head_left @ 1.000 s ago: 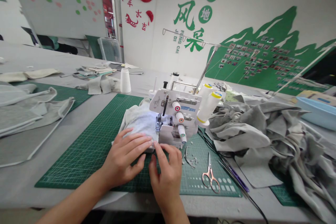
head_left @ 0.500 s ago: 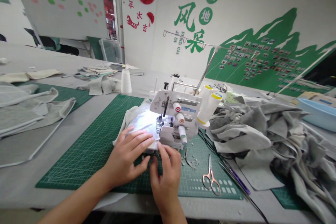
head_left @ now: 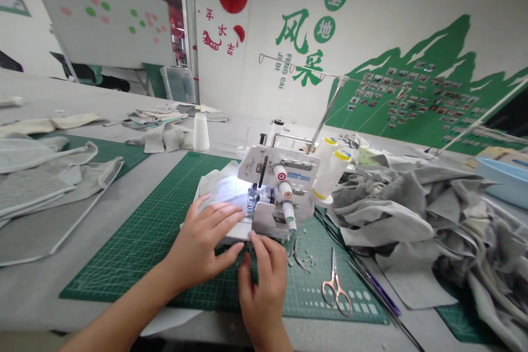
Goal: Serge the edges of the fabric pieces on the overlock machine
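A small white overlock sewing machine (head_left: 280,187) stands on a green cutting mat (head_left: 144,236), its lamp lit over a pale grey piece of fabric (head_left: 220,190) under the presser foot. My left hand (head_left: 204,242) lies flat on the fabric, fingers spread, just left of the needle. My right hand (head_left: 264,275) rests at the fabric's front edge below the machine, fingers curled and pressed down on the cloth. Two white thread cones (head_left: 330,168) sit on the machine's right side.
Rose-gold scissors (head_left: 336,286) lie on the mat to the right, beside fabric trimmings (head_left: 303,253). A big heap of grey cloth (head_left: 416,214) fills the right. Grey cut pieces (head_left: 45,176) lie at left. A white thread spool (head_left: 201,132) stands behind.
Both hands have slid forward toward the machine with the fabric. The view has shifted slightly, so everything sits a little lower in the picture.
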`<state>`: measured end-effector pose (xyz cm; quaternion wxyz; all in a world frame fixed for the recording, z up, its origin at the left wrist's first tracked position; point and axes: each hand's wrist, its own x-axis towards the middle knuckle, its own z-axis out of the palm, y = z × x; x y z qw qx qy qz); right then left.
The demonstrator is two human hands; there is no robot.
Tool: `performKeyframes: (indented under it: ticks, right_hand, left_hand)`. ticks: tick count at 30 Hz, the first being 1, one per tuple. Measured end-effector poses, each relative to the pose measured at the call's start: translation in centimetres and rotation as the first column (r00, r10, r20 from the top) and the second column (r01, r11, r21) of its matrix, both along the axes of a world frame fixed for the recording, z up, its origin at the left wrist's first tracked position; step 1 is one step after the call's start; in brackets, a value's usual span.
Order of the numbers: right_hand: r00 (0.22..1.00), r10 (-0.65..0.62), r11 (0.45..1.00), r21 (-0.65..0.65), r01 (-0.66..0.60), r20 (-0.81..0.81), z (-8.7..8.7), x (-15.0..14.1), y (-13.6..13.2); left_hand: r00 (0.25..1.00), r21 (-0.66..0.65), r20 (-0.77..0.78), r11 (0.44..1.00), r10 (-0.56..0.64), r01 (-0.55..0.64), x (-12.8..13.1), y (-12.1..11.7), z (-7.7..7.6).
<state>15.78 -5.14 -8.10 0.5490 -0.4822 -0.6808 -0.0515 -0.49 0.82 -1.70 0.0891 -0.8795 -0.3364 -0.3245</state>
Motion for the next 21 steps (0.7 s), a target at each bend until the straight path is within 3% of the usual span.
performKeyframes:
  ticks: [21]
  right_hand:
    - [1.0, -0.01, 1.0, 0.025, 0.01, 0.017, -0.15, 0.14, 0.06]
  left_hand:
    - [0.996, -0.058, -0.033, 0.994, 0.087, -0.089, 0.49, 0.09, 0.37]
